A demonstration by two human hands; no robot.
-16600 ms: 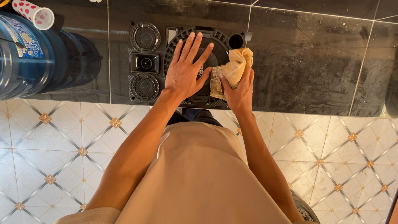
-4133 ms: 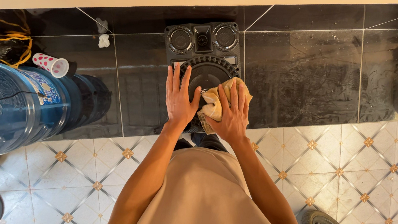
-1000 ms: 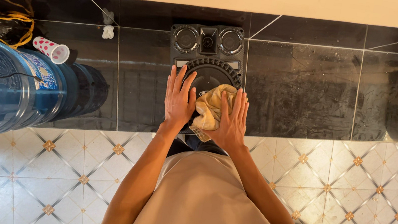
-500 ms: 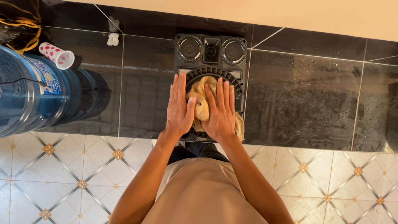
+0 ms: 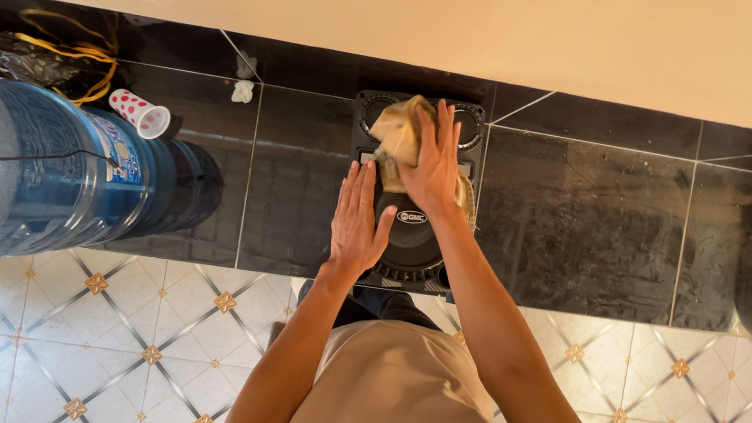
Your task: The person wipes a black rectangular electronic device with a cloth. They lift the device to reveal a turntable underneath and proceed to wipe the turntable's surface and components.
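Observation:
A black speaker box (image 5: pixel 417 245) lies face up on a black tiled ledge (image 5: pixel 584 228) against the wall. My right hand (image 5: pixel 433 159) presses a crumpled yellow cloth (image 5: pixel 398 134) flat onto the far end of the speaker, over its small round drivers. My left hand (image 5: pixel 360 219) rests flat on the speaker's near left side, fingers together and straight. The large round grille shows between the two hands.
A big blue water jug (image 5: pixel 27 169) lies on its side at the left. Beside it stand a white cup with red dots (image 5: pixel 141 113), a yellow cord (image 5: pixel 70 59) and a small white scrap (image 5: pixel 242 90). Patterned floor tiles (image 5: pixel 140 345) lie below the ledge.
My right hand has pushed the cloth from the large grille up to the speaker's far end. My left hand has stayed on the near left side.

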